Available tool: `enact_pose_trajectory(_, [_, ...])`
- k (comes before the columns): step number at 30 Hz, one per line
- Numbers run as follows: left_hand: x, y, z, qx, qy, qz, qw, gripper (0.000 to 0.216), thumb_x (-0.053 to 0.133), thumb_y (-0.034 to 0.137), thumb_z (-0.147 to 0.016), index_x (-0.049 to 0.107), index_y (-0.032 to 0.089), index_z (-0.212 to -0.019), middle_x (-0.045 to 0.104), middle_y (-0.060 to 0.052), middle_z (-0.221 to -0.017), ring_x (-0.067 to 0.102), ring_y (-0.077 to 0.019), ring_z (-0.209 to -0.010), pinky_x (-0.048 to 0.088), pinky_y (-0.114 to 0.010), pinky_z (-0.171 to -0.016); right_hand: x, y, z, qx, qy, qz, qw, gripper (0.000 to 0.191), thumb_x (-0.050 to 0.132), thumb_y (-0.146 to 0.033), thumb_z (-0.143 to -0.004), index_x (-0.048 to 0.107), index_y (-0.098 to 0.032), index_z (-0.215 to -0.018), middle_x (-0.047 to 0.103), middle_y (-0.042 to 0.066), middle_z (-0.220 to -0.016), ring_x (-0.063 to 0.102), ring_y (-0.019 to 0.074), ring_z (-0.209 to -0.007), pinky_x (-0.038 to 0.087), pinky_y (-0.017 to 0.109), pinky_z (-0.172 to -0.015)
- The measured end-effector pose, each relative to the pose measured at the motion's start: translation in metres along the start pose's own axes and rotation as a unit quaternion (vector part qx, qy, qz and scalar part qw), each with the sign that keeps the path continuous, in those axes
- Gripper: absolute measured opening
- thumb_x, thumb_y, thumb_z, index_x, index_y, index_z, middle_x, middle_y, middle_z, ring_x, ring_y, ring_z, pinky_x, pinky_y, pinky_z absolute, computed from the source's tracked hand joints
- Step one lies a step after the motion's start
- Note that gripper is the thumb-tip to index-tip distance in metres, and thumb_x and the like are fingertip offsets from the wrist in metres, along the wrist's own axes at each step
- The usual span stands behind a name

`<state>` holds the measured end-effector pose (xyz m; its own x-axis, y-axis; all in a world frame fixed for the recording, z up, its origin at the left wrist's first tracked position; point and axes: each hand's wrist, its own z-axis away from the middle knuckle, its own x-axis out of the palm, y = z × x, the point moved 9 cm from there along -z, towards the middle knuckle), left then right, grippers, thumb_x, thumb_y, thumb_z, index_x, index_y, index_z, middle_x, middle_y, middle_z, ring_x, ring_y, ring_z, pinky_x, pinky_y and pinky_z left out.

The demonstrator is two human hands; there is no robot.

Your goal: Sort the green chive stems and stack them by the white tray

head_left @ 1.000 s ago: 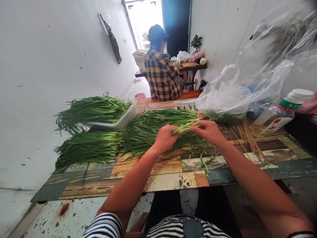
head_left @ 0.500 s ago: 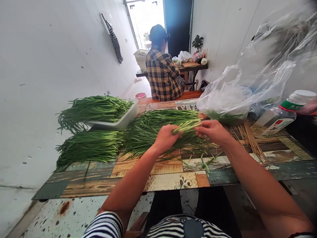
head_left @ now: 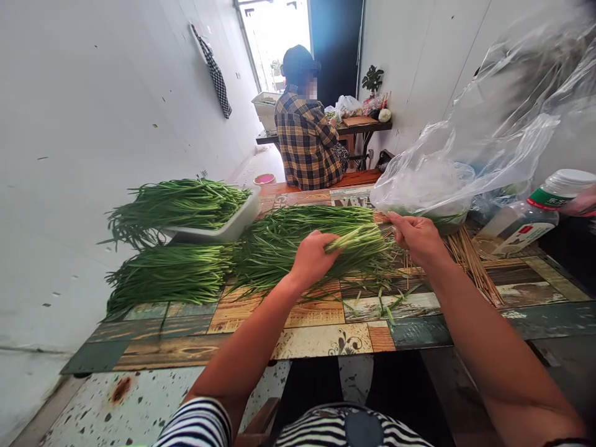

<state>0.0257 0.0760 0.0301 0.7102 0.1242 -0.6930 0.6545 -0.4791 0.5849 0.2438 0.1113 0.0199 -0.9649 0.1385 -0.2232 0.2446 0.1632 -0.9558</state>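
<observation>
My left hand is closed around a small bunch of garlic chives, its pale stem ends pointing right. Under and behind that bunch spreads a larger pile of chives on the table. My right hand hovers just right of the stem ends, apart from them, above the left tips of the thin wooden sticks. Its thumb and fingers are drawn together; anything between them is too small to make out. Short trimmed scraps lie on the table below.
A white tray heaped with chives stands at the left, with a neat chive pile before it. Right are a clear plastic bag over a bowl and a leaning plastic bottle. Beyond the table sits a person in a plaid shirt.
My right hand has moved right, away from the stem ends it was touching. My left hand stays nearly in place, still holding the bunch.
</observation>
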Motion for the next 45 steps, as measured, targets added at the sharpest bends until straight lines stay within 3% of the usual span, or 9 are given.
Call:
enact_pose_trajectory(4, [0.002, 0.007, 0.003, 0.053, 0.025, -0.036, 0.998, 0.022, 0.059, 0.011, -0.076, 0.073, 0.02, -0.09, 0.068, -0.001, -0.072, 0.053, -0.0165, -0.074, 0.042, -0.026, -0.066, 0.02, -0.039, 0.016, -0.18, -0.109, 0.08, 0.974, 0.029, 0.053, -0.035, -0.08, 0.069, -0.021, -0.099, 0.067, 0.004, -0.087, 0.058, 0.0156, -0.072, 0.048, 0.029, -0.067])
enact_pose_trajectory(8, [-0.002, 0.015, 0.006, 0.111, 0.047, -0.05, 0.991, 0.023, 0.056, 0.01, -0.077, 0.072, 0.019, -0.09, 0.07, -0.003, -0.075, 0.053, -0.0171, -0.074, 0.043, -0.027, -0.067, 0.038, -0.05, 0.032, -0.243, -0.167, 0.219, 0.93, 0.028, 0.057, -0.038, -0.079, 0.072, -0.02, -0.094, 0.07, 0.008, -0.091, 0.06, 0.0209, -0.079, 0.047, 0.034, -0.075])
enact_pose_trajectory(13, [-0.009, 0.032, 0.012, 0.184, 0.069, -0.063, 0.978, 0.018, 0.053, 0.016, -0.082, 0.07, 0.019, -0.089, 0.071, -0.004, -0.078, 0.052, -0.0168, -0.073, 0.042, -0.028, -0.068, 0.054, -0.04, 0.035, -0.158, -0.207, 0.187, 0.947, 0.046, 0.053, -0.052, -0.083, 0.062, -0.019, -0.053, 0.057, 0.002, -0.053, 0.049, 0.013, -0.053, 0.037, 0.026, -0.053])
enact_pose_trajectory(20, [-0.012, 0.046, 0.025, 0.275, 0.126, -0.147, 0.942, 0.018, 0.049, 0.012, -0.086, 0.065, 0.017, -0.093, 0.072, -0.005, -0.087, 0.055, -0.0165, -0.075, 0.043, -0.03, -0.072, 0.038, -0.001, 0.018, 0.045, -0.092, -0.096, 0.99, 0.045, 0.067, -0.06, -0.07, 0.069, -0.015, -0.069, 0.069, 0.006, -0.066, 0.056, 0.0113, -0.049, 0.042, 0.024, -0.047])
enact_pose_trajectory(26, [-0.005, 0.047, 0.028, 0.303, 0.128, -0.195, 0.924, 0.018, 0.045, 0.016, -0.091, 0.062, 0.017, -0.097, 0.071, -0.005, -0.086, 0.054, -0.0163, -0.075, 0.044, -0.03, -0.071, 0.016, -0.011, 0.006, -0.016, -0.054, -0.096, 0.994, 0.031, 0.07, -0.044, -0.071, 0.072, -0.017, -0.086, 0.072, 0.006, -0.083, 0.063, 0.0146, -0.065, 0.049, 0.027, -0.06])
enact_pose_trajectory(29, [0.001, 0.051, 0.029, 0.313, 0.112, -0.211, 0.919, 0.018, 0.044, 0.018, -0.093, 0.062, 0.017, -0.095, 0.07, -0.005, -0.082, 0.053, -0.0164, -0.074, 0.044, -0.029, -0.071, 0.032, -0.031, 0.018, -0.085, -0.113, -0.033, 0.989, 0.027, 0.061, -0.038, -0.077, 0.071, -0.02, -0.095, 0.072, 0.004, -0.087, 0.063, 0.0163, -0.074, 0.049, 0.03, -0.07])
enact_pose_trajectory(34, [0.007, 0.058, 0.03, 0.327, 0.087, -0.208, 0.918, 0.02, 0.044, 0.023, -0.094, 0.062, 0.016, -0.091, 0.068, -0.005, -0.078, 0.052, -0.0167, -0.074, 0.044, -0.029, -0.071, 0.075, -0.03, 0.041, -0.166, -0.268, 0.195, 0.929, 0.041, 0.045, -0.046, -0.088, 0.058, -0.018, -0.062, 0.055, 0.0, -0.058, 0.047, 0.0122, -0.058, 0.036, 0.026, -0.057])
enact_pose_trajectory(39, [0.001, 0.061, 0.026, 0.33, 0.081, -0.189, 0.921, 0.018, 0.046, 0.022, -0.093, 0.062, 0.018, -0.087, 0.069, -0.004, -0.078, 0.051, -0.0165, -0.073, 0.043, -0.029, -0.071, 0.061, -0.008, 0.032, -0.139, -0.347, 0.193, 0.907, 0.048, 0.041, -0.054, -0.09, 0.042, -0.018, -0.057, 0.039, -0.004, -0.055, 0.034, 0.0088, -0.054, 0.026, 0.024, -0.051])
enact_pose_trajectory(45, [-0.03, 0.037, 0.016, 0.26, 0.164, -0.181, 0.934, 0.022, 0.046, 0.012, -0.087, 0.066, 0.019, -0.089, 0.07, -0.004, -0.083, 0.053, -0.0175, -0.075, 0.043, -0.03, -0.071, -0.002, -0.012, -0.003, -0.081, -0.146, 0.119, 0.979, 0.046, 0.05, -0.057, -0.084, 0.055, -0.019, -0.06, 0.045, -0.003, -0.053, 0.038, 0.0095, -0.049, 0.031, 0.025, -0.05])
